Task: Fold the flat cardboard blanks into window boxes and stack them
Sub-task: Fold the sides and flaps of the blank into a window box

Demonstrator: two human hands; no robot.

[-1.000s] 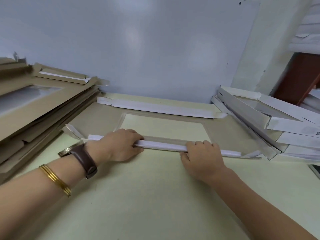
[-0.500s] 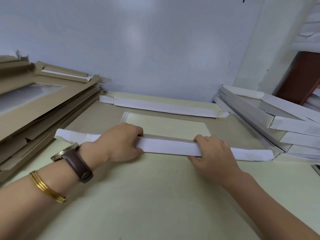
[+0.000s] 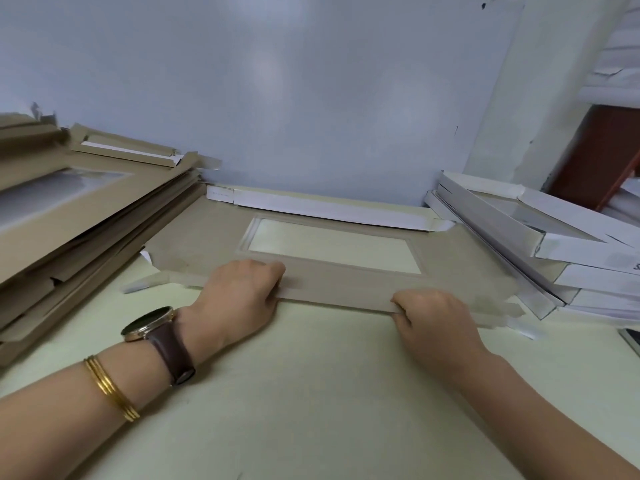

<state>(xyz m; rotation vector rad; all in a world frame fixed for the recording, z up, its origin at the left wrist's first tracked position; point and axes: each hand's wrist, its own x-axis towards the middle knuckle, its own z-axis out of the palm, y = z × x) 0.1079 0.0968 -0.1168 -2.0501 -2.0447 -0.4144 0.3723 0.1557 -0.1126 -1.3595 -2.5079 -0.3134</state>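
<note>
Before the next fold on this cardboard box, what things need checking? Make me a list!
1. Both hands holding: ok. The left hand and the right hand each grip the edge of the near flap.
2. Near flap standing up as a wall: not ok. It lies low, brown side up.
3. Far flap folded over: ok. Its white side shows.
4. Window uncovered: ok.
5. Right end tab folded: not ok. It lies flat by the table.
</note>
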